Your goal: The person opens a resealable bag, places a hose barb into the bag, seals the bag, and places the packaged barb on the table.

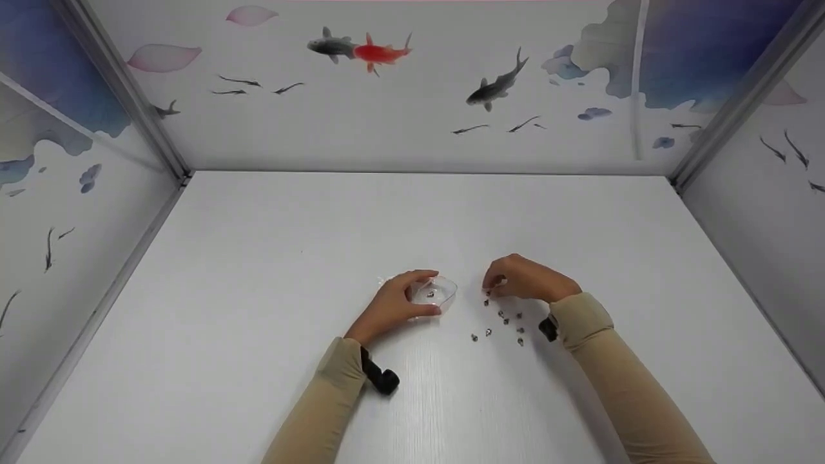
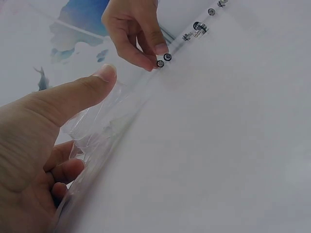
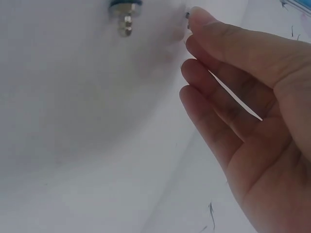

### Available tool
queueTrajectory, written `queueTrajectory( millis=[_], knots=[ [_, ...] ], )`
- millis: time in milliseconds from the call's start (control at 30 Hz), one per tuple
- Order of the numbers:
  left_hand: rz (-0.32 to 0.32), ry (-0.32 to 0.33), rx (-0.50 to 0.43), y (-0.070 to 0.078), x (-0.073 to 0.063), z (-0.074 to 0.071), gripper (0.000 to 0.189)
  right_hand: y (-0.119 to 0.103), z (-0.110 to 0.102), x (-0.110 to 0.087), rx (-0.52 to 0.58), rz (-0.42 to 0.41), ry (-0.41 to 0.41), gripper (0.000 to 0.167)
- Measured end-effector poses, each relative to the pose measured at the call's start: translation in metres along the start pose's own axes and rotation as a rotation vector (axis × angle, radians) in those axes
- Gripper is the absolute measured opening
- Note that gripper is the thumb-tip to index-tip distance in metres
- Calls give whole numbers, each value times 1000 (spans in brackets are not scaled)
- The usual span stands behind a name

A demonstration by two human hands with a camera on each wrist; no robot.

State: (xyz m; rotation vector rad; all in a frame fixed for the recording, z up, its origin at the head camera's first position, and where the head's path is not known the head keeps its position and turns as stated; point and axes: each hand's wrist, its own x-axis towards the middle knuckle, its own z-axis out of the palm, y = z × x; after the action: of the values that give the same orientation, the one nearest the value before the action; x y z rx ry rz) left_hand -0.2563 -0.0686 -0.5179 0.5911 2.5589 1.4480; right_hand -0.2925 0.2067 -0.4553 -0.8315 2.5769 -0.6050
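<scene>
My left hand point(image 1: 394, 303) grips a small clear plastic box point(image 1: 447, 294) from its left side, thumb on the near wall and fingers on the far wall. Inside the box lies one small metal fitting point(image 1: 430, 294). To the right, my right hand point(image 1: 530, 278) is low over the table, pinching a tiny metal fitting point(image 3: 188, 16) between thumb and index finger; most of that piece is hidden by the fingertips. Close up, a loose fitting point(image 3: 125, 17) in the right wrist view has a dark bluish ring and a stepped, brass-coloured tip.
Several more metal fittings point(image 1: 506, 321) lie scattered on the white table point(image 1: 245, 270) below and right of the right hand. Panels printed with fish, such as the back panel point(image 1: 425, 116), enclose the table at the back and sides.
</scene>
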Motion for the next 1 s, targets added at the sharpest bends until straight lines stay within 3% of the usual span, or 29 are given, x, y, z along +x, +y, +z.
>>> queueTrajectory(
  millis=[400,667,1000],
  knots=[
    [-10,5,-6,0,0,0,66,-1,5,3,-15,-7,21,16],
    [-6,2,14,0,-1,-1,67,2,5,3,-33,-90,34,15],
    [6,0,5,0,0,-1,68,0,8,7,-59,-5,13,13]
  ],
)
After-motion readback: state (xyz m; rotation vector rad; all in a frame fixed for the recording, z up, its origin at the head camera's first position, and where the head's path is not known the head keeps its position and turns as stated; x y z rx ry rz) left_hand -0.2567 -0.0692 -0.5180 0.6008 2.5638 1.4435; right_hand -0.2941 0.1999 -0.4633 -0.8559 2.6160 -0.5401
